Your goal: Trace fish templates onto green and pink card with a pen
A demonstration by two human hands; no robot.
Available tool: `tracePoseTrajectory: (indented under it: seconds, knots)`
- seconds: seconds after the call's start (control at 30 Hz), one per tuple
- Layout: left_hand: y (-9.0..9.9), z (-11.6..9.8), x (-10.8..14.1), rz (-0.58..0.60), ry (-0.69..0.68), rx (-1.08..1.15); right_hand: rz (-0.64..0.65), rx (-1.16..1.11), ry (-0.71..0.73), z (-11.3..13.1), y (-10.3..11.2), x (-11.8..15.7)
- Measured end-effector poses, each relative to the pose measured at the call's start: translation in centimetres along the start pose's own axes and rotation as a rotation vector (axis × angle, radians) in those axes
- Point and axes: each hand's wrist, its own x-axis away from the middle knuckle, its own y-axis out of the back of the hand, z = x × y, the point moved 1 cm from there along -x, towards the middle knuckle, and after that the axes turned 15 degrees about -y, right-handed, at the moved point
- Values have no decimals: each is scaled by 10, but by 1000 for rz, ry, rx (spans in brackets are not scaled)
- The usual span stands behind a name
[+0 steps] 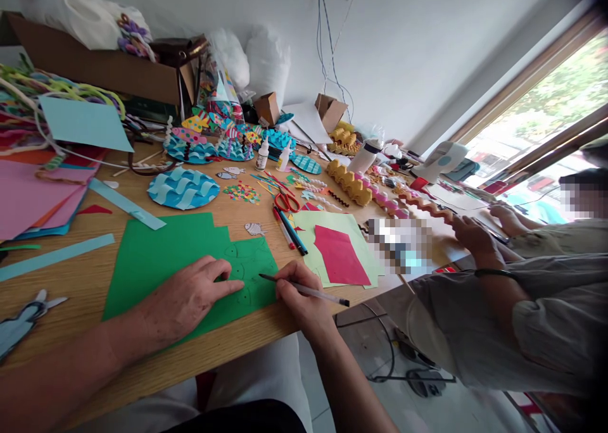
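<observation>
My right hand (pixel 301 297) is in, fingers clamped round the pen (pixel 316 292), tip at the green paper (pixel 161 256), lower centre of the frame, by faint fish outlines (pixel 239 272). My left hand (pixel 185 303) rests on that sheet, nothing gripped, two fingertips apart! Beyond, red-handled scissors (pixel 287 201) mid-frame, woven blue oval (pixel 183 188) left of centre.

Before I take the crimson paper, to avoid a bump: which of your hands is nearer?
Right. The right hand, holding a pen, is beside the crimson paper; the left hand lies farther away, on the green sheet.
</observation>
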Motion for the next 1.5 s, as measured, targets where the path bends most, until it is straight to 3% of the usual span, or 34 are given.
tracePoseTrajectory:
  seconds: [0.13, 0.3, 0.53, 0.7, 1.07, 1.5]
  knots:
    - [-2, -1, 0, -46, 5, -14, 2, 52, 26, 14, 7, -4]
    - [-3, 1, 1, -96, 30, -32, 41, 120, 103, 26, 2, -27]
    - [11, 11, -11, 4, 118, 94, 97, 155, 37, 28, -12, -54]
    - [16, 15, -19, 80, 99, 133, 63, 219, 61, 25, -9, -47]
    - [-5, 14, -7, -39, -1, -4, -61, 319, 114, 8, -12, -27]
    - [-4, 11, -6, -54, -2, 11, -4, 398, 200, 6, -13, -24]
